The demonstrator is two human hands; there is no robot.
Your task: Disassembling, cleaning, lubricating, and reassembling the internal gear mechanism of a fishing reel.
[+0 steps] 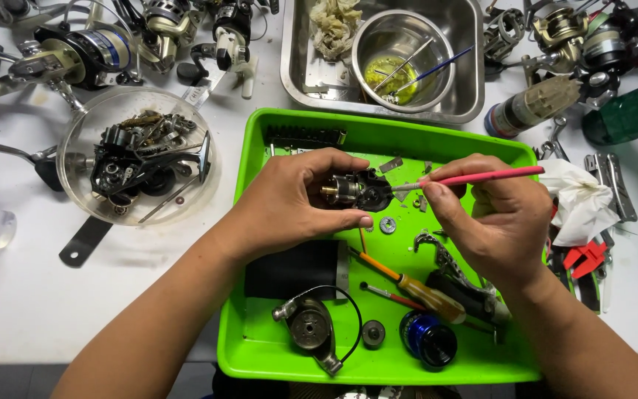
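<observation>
Both forearms come in from the near edge and meet over the far half of a bright green tray (pixel 260 325) that sits on a white bench (pixel 23 295). The left hand (pixel 289 203) is turned palm-down, its fingers curled around a small dark reel body (pixel 359 190), with the thumb below it and the fingertips closed over its top, so the part is held just above the tray floor. The right hand (pixel 492 222) is bent at the wrist and pinches a thin pink-handled brush (pixel 481 176) between thumb and forefinger, the other fingers folded in; the brush lies nearly level, its tip touching the right side of the reel body.

On the tray just below the held part lies a small gear (pixel 387 225). Nearer, a screwdriver with an orange handle (pixel 415 284) lies slanted, beside a blue spool (pixel 427 338) near the tray's near edge. A grey rotor with a wire bail (pixel 311 329) rests at the near left of the tray, and a black cloth (pixel 293 268) lies just under the left wrist.

To the left, a clear round bowl (pixel 75 185) holds dark reel parts. At the far side, a steel tray (pixel 467 81) holds a steel bowl (pixel 378 37) with yellow grease. A crumpled white tissue (pixel 581 203) lies right of the green tray, just beside the right hand
</observation>
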